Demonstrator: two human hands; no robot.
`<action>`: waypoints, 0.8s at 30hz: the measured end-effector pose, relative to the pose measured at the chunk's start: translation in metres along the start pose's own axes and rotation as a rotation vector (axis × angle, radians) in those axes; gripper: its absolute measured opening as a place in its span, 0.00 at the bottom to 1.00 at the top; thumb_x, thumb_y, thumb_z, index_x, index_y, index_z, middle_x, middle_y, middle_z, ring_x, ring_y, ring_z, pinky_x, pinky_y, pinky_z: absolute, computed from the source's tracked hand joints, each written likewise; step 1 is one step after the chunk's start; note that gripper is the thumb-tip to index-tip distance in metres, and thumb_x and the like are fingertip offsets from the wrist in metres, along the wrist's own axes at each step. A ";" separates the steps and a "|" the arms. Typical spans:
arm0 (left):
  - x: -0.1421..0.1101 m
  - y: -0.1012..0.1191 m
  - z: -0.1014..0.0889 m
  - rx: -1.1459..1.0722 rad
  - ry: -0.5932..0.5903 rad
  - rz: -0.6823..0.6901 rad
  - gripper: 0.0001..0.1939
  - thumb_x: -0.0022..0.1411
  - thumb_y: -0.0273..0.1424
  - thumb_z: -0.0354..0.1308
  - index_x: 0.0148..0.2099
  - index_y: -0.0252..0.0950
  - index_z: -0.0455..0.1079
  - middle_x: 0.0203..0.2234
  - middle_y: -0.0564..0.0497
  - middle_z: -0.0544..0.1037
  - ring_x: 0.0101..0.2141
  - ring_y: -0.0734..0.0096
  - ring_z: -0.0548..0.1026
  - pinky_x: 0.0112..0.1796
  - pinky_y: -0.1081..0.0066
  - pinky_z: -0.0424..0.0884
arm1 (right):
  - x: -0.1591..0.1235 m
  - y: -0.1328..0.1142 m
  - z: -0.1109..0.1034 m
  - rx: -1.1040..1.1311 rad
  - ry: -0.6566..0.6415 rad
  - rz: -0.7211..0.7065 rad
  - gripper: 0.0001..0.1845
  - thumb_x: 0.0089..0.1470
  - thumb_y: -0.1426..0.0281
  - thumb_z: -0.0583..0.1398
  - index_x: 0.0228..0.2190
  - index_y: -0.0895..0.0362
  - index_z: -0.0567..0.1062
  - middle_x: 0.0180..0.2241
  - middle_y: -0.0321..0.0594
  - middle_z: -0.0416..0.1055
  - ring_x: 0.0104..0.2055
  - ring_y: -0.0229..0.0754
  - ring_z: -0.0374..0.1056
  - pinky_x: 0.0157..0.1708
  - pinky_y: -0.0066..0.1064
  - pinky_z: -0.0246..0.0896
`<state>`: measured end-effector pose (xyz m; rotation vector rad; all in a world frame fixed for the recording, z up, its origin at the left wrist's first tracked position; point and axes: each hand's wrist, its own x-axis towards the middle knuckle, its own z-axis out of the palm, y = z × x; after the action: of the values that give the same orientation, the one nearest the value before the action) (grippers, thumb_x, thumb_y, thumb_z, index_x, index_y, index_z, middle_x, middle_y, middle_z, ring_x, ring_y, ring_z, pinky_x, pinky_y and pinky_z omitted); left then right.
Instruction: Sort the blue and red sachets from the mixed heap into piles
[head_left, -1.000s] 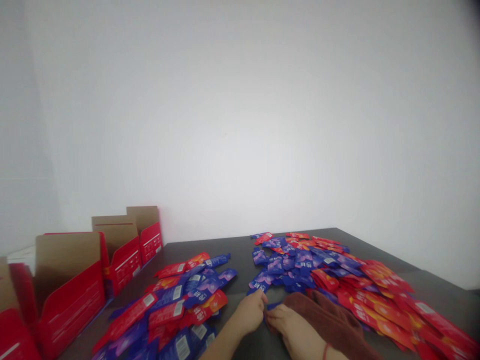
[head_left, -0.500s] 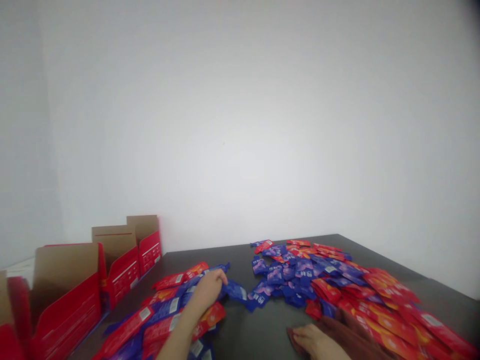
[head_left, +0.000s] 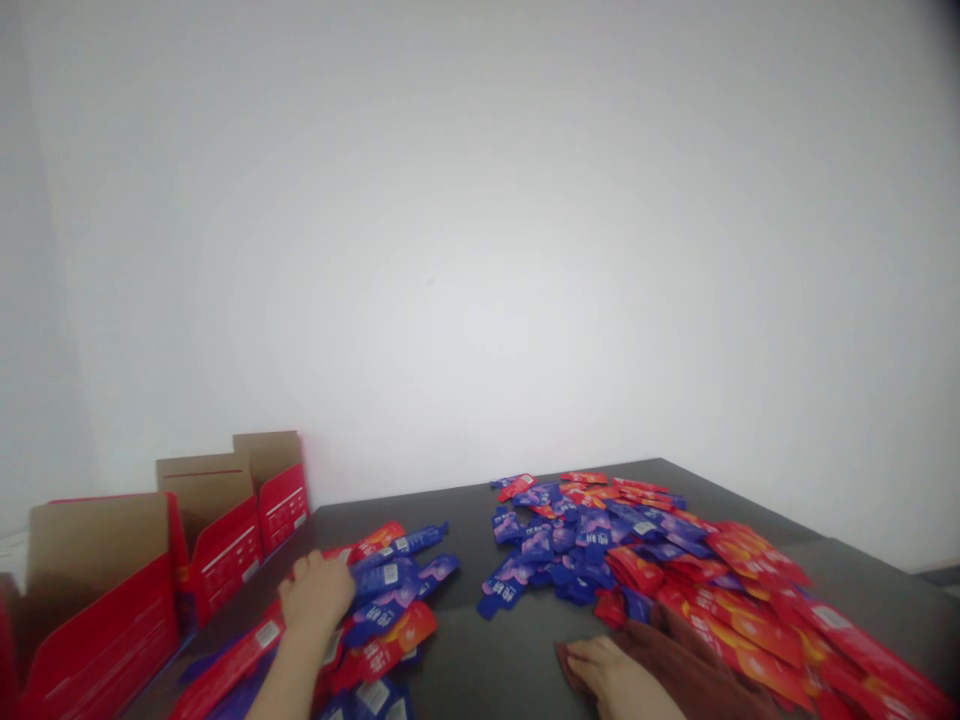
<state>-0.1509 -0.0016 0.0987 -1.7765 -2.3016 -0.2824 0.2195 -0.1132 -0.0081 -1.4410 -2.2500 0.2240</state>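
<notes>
1. A plain white wall [head_left: 480, 200] fills the background, with a small faint mark [head_left: 431, 282] on it and a faint vertical corner line toward the left.
2. A flat, dark grey worktop [head_left: 465, 650] reaches back toward the wall.
3. Open red cardboard boxes [head_left: 109, 640] with brown insides and raised flaps stand in a row along the worktop's left side, pale print on their red sides.
4. A dark strip [head_left: 941, 577], too blurred to identify, shows at the far right edge.

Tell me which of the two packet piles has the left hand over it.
The left pile, nearer the open red boxes. The left hand is over it; the right pile has the brown cloth beside it instead.
</notes>
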 end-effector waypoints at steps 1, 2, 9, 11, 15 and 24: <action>-0.005 0.012 0.002 0.024 0.054 0.048 0.16 0.60 0.23 0.47 0.45 0.28 0.74 0.47 0.34 0.73 0.51 0.46 0.68 0.47 0.54 0.63 | 0.001 -0.002 0.000 -0.012 -0.017 0.020 0.29 0.47 0.79 0.49 0.47 0.52 0.78 0.45 0.39 0.77 0.46 0.43 0.69 0.47 0.29 0.62; -0.012 0.028 0.005 0.036 0.104 0.125 0.17 0.61 0.23 0.46 0.46 0.28 0.73 0.47 0.35 0.72 0.51 0.48 0.67 0.48 0.55 0.63 | 0.002 -0.005 0.000 -0.024 -0.033 0.038 0.30 0.46 0.79 0.49 0.47 0.53 0.77 0.45 0.40 0.77 0.47 0.43 0.69 0.48 0.30 0.61; -0.074 0.162 0.070 -0.188 -0.124 0.653 0.25 0.61 0.35 0.57 0.59 0.31 0.65 0.55 0.39 0.68 0.55 0.53 0.65 0.54 0.62 0.60 | 0.002 -0.013 -0.007 -0.075 -0.126 0.065 0.36 0.41 0.82 0.49 0.54 0.63 0.72 0.55 0.47 0.69 0.56 0.47 0.64 0.57 0.33 0.55; -0.079 0.182 0.079 -0.151 -0.146 0.657 0.21 0.64 0.30 0.53 0.57 0.30 0.67 0.51 0.38 0.72 0.52 0.53 0.68 0.52 0.61 0.63 | 0.002 -0.013 -0.009 -0.087 -0.149 0.071 0.38 0.40 0.82 0.49 0.55 0.65 0.70 0.57 0.48 0.68 0.57 0.47 0.63 0.58 0.32 0.53; -0.073 0.189 0.074 -0.103 -0.157 0.665 0.18 0.62 0.16 0.45 0.48 0.27 0.72 0.41 0.37 0.77 0.45 0.55 0.74 0.44 0.62 0.68 | 0.002 -0.010 -0.005 -0.101 -0.130 0.083 0.38 0.40 0.81 0.50 0.56 0.65 0.70 0.57 0.48 0.67 0.58 0.47 0.63 0.59 0.33 0.52; -0.092 0.154 0.062 -0.086 -0.155 0.766 0.16 0.59 0.18 0.50 0.47 0.30 0.72 0.40 0.40 0.77 0.44 0.54 0.73 0.45 0.60 0.67 | 0.007 0.011 0.008 0.008 0.149 0.164 0.27 0.48 0.79 0.49 0.45 0.54 0.78 0.45 0.43 0.76 0.49 0.46 0.69 0.55 0.39 0.57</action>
<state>0.0175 -0.0304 0.0153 -2.6218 -1.5261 -0.1051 0.2223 -0.1017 -0.0177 -1.5852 -2.0127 0.1708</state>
